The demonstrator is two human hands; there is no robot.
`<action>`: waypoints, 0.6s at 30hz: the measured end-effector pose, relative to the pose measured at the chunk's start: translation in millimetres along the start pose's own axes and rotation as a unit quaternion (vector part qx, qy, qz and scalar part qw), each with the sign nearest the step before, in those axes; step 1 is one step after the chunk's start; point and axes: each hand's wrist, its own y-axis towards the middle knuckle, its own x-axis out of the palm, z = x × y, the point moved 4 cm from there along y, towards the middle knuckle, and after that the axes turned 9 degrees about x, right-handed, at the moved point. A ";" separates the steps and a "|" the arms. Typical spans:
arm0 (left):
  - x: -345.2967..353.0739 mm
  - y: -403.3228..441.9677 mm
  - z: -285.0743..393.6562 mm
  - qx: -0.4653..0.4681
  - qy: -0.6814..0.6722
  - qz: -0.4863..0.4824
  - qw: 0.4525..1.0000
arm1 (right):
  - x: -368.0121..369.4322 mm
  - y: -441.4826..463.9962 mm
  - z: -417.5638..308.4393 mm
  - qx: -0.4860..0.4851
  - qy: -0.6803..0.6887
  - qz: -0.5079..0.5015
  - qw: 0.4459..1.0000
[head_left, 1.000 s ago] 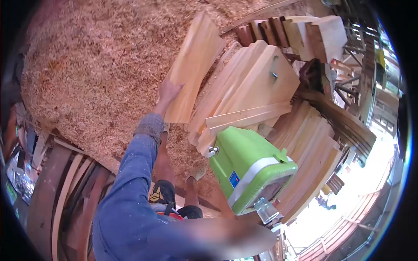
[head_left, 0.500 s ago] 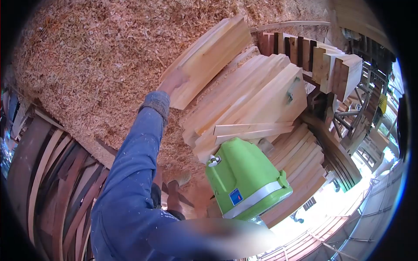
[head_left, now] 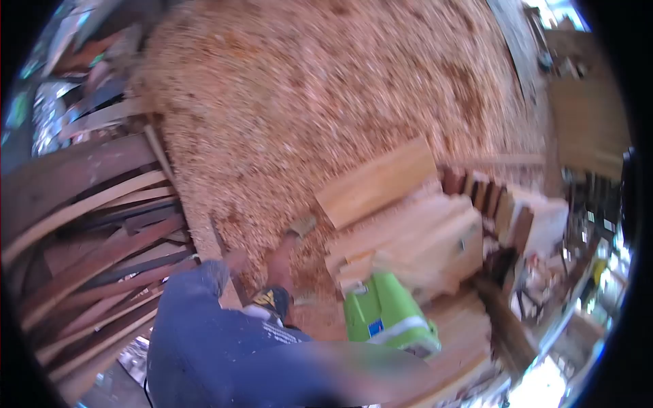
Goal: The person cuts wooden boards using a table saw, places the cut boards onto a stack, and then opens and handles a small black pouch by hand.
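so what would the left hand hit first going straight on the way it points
Probably the bare lower leg, across the wood shavings in the picture, but the left hand is blurred and depth is unclear, so it might pass above.

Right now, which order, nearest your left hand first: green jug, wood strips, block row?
1. Wood strips: just left of the left hand in the head view.
2. Green jug: right, lower down.
3. Block row: farther right, higher up.
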 end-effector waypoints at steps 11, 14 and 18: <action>14.8 -182.6 140.6 -0.120 -0.048 -0.079 0.988 | 45.8 38.3 -116.2 -0.156 0.080 -0.002 0.984; 46.3 -162.1 167.4 -0.119 -0.038 -0.093 0.988 | 79.8 22.9 -61.1 -0.159 0.168 -0.009 0.973; 66.1 -135.6 194.2 -0.106 -0.091 -0.032 0.990 | 136.1 24.7 47.6 -0.137 0.304 -0.011 0.943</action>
